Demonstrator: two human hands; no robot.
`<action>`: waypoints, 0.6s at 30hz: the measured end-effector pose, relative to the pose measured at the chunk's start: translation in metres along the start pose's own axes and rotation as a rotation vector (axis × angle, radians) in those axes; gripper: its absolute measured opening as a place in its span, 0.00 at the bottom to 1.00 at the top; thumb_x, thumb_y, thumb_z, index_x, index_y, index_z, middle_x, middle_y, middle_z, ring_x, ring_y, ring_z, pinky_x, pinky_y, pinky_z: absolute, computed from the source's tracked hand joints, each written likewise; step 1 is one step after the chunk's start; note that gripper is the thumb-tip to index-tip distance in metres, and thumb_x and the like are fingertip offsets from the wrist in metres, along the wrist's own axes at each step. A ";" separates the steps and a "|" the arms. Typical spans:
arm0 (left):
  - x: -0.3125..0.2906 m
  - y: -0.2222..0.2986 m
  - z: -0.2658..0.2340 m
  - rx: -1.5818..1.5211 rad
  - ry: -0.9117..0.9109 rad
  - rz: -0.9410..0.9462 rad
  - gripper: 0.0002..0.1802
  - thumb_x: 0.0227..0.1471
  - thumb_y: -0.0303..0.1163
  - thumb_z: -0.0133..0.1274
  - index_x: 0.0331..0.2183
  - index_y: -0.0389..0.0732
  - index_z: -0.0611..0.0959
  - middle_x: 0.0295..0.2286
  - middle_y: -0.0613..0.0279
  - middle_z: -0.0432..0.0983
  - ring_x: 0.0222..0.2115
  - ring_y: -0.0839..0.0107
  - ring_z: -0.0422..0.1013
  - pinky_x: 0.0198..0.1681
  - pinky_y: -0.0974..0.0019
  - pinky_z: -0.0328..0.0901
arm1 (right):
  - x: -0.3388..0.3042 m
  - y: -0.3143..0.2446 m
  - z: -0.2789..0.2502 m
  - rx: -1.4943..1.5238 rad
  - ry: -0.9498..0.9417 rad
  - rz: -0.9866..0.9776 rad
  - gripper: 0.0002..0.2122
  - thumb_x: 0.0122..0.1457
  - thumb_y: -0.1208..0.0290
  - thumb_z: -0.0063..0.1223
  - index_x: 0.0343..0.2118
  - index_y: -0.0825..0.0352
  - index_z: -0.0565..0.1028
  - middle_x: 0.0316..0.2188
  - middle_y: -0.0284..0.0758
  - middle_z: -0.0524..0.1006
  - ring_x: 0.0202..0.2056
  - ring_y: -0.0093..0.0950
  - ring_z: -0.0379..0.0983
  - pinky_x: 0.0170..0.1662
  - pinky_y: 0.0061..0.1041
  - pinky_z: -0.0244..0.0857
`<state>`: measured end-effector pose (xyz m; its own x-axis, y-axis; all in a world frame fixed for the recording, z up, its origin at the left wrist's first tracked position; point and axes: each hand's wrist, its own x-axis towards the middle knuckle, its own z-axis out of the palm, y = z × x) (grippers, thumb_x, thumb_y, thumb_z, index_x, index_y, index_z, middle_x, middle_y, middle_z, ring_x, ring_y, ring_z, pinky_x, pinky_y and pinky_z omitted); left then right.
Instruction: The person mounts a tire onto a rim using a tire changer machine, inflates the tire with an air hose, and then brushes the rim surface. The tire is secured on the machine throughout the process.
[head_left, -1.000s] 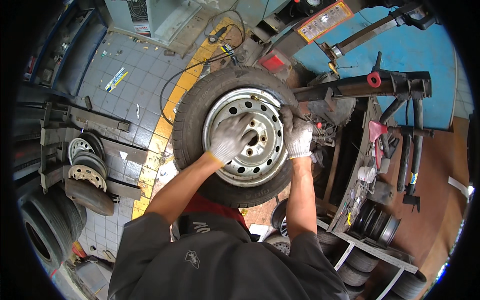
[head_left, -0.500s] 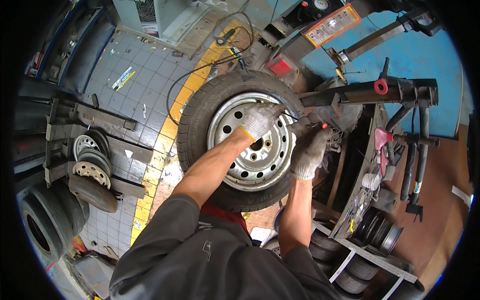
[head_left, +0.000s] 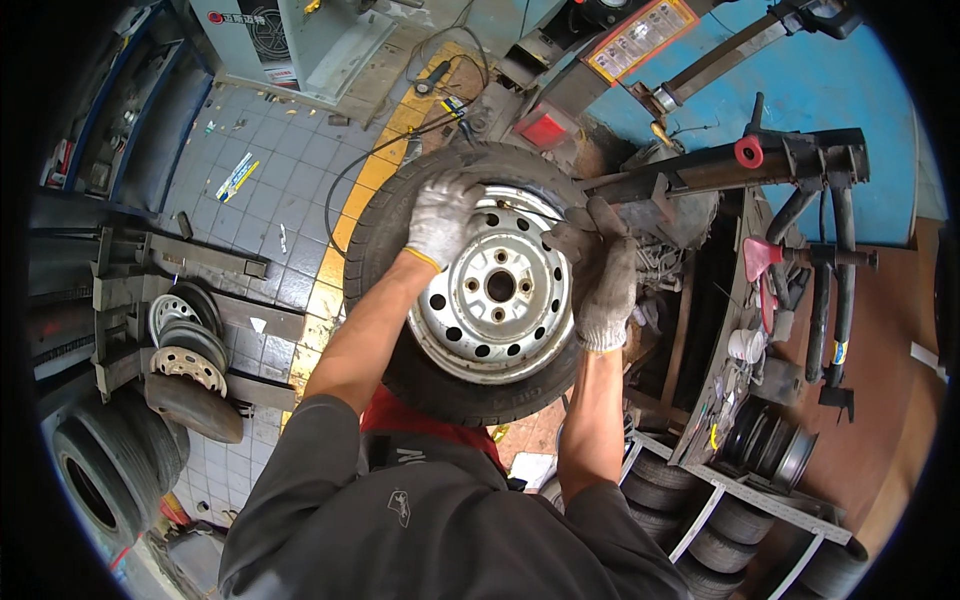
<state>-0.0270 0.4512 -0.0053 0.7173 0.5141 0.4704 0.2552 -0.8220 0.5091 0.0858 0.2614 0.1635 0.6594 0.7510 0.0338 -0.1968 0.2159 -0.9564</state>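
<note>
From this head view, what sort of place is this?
Most likely a tyre workshop: gloved hands work a steel-rimmed wheel beside a tyre-changing machine, with stacked tyres and spare rims nearby.

Lower part of tyre (head_left: 470,395) hidden behind the person's shoulders. Left hand (head_left: 443,217) covers the upper-left rim edge; its fingertips can't be seen. Right hand (head_left: 603,292) hides the tyre's right sidewall; whether it grips anything, can't tell. Stacked tyres (head_left: 105,470) at lower left cut off by the picture's dark rim. Small parts on the rack (head_left: 735,375) too small to identify.
</note>
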 end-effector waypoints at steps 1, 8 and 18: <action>-0.003 -0.008 0.005 -0.011 -0.061 -0.072 0.25 0.53 0.45 0.67 0.50 0.44 0.85 0.55 0.58 0.76 0.61 0.55 0.68 0.67 0.48 0.59 | -0.001 -0.001 -0.004 0.012 -0.041 -0.005 0.29 0.75 0.47 0.47 0.63 0.71 0.71 0.49 0.41 0.79 0.47 0.31 0.78 0.56 0.32 0.73; -0.006 -0.012 0.021 -0.068 -0.068 -0.076 0.21 0.53 0.42 0.66 0.48 0.45 0.87 0.54 0.60 0.78 0.59 0.56 0.70 0.67 0.48 0.59 | 0.003 -0.021 -0.029 -0.651 0.010 -0.010 0.27 0.78 0.48 0.35 0.51 0.69 0.78 0.36 0.38 0.81 0.38 0.26 0.78 0.46 0.28 0.69; -0.005 -0.013 0.020 -0.029 -0.087 -0.087 0.18 0.57 0.43 0.63 0.47 0.47 0.87 0.54 0.63 0.79 0.60 0.58 0.70 0.67 0.49 0.59 | -0.002 -0.036 -0.010 -0.851 0.059 -0.061 0.33 0.75 0.44 0.40 0.59 0.77 0.74 0.33 0.38 0.83 0.32 0.27 0.79 0.41 0.29 0.73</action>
<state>-0.0212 0.4543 -0.0287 0.7475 0.5584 0.3597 0.3006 -0.7672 0.5666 0.0986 0.2461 0.1955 0.6926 0.7143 0.1002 0.4368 -0.3048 -0.8463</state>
